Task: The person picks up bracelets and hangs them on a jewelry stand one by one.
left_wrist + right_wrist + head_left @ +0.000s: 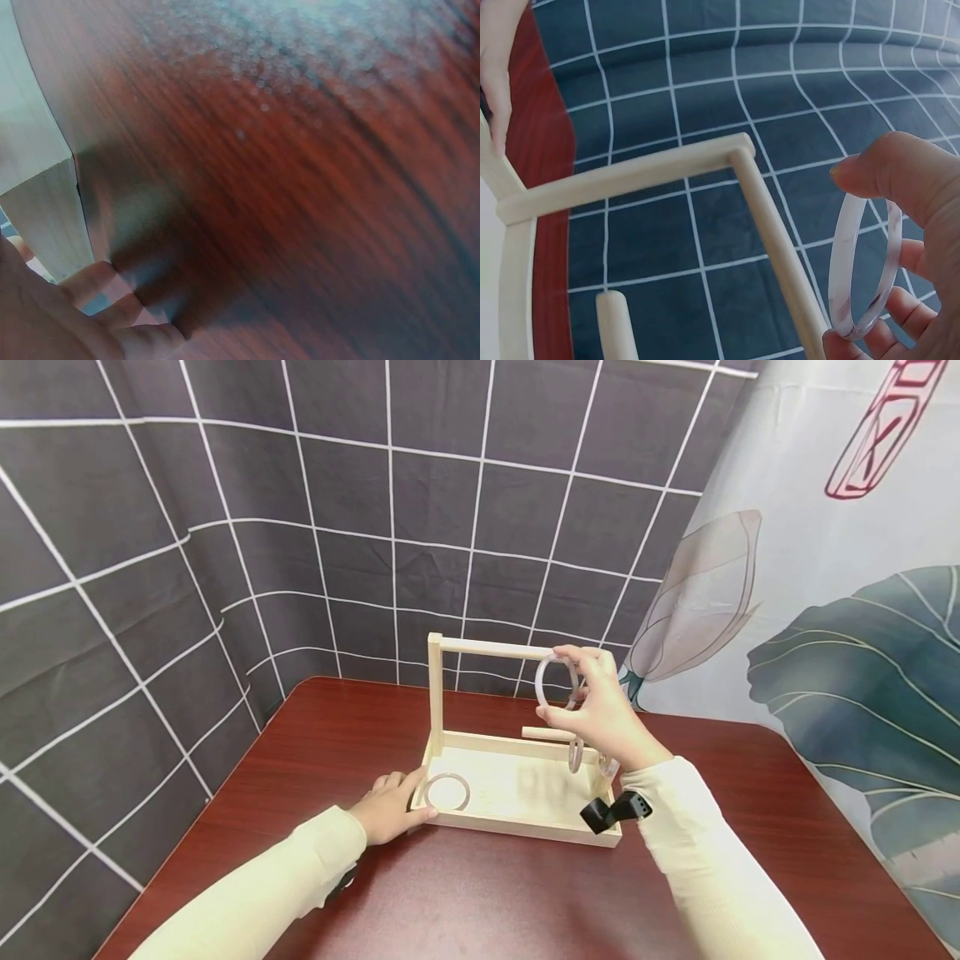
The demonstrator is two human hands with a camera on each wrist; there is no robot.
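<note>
My right hand (600, 702) pinches a pale translucent bangle (844, 262) between thumb and fingertips, held upright beside the upper bar (495, 648) of a light wooden stand (436, 693). Below it, a second bangle (575, 755) hangs on the shorter lower rod (546, 734). Another bangle (608, 767) shows partly behind my right wrist. At the tray's front left corner, my left hand (390, 804) grips the stand, thumb at the front rim and fingers along the left side. Close to that thumb, a bangle (468, 792) lies flat in the tray (517, 826).
The stand sits on a reddish-brown wooden table (337, 727). A dark gridded cloth (435, 502) hangs behind and to the left, and a pale curtain with leaf prints (862, 677) hangs at the right. A black wrist device (615, 812) overlaps the tray's right end in the head view.
</note>
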